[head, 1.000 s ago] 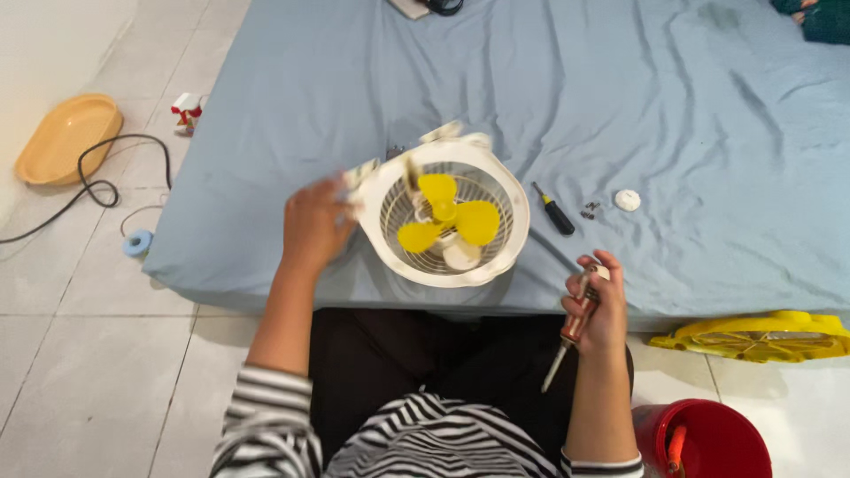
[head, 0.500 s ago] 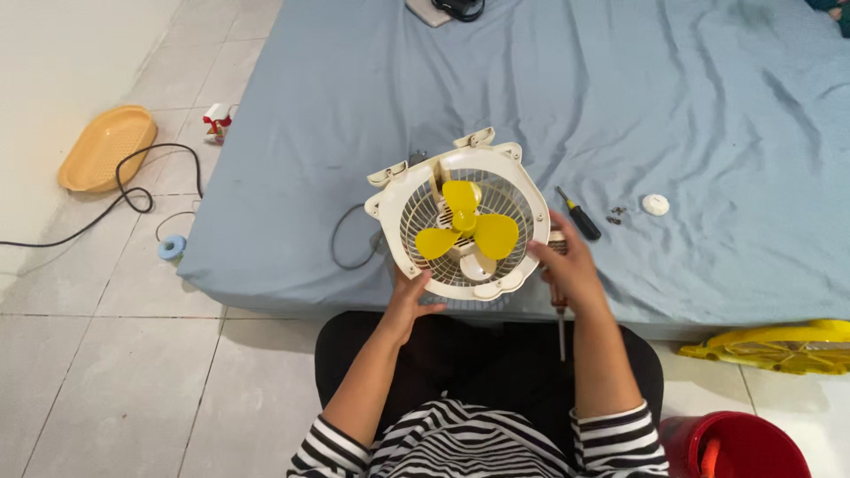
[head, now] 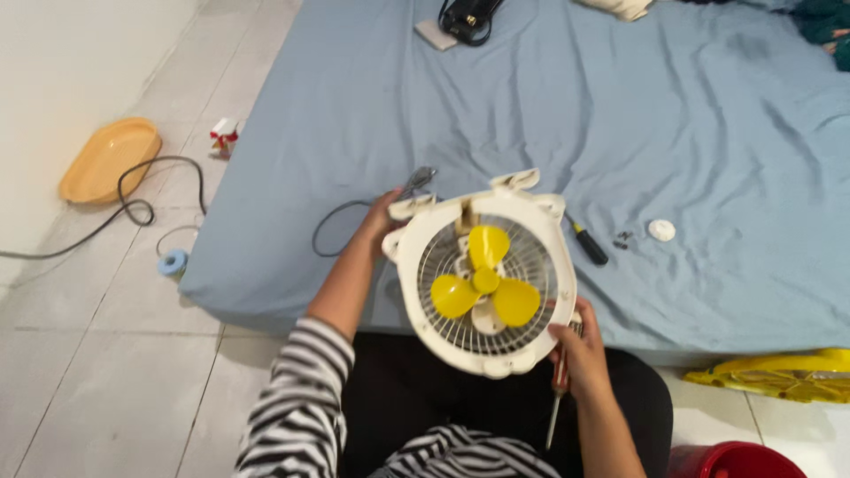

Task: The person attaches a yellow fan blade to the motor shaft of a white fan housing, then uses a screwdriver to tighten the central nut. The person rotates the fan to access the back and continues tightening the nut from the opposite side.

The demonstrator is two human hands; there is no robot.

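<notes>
I hold a round cream fan housing [head: 414,292] with a wire grille and a yellow three-blade propeller [head: 485,285], lifted over the edge of a blue-sheeted mattress [head: 620,115]. My left hand [head: 379,219] grips its upper left rim near the grey power cord [head: 345,212]. My right hand [head: 575,347] supports the lower right rim and also holds a red-handled screwdriver [head: 558,389], its shaft pointing down over my lap.
A black and yellow screwdriver [head: 588,244], small screws [head: 623,238] and a white cap [head: 661,230] lie on the sheet right of the fan. On the floor: an orange tray [head: 108,159], a black cable [head: 133,208], a blue tape roll [head: 173,262], a yellow grille [head: 779,370], a red bucket [head: 726,460].
The fan has come toward me and tilted up. My left hand moved from the bottom rim to the upper left rim; my right hand slid down to the lower right rim.
</notes>
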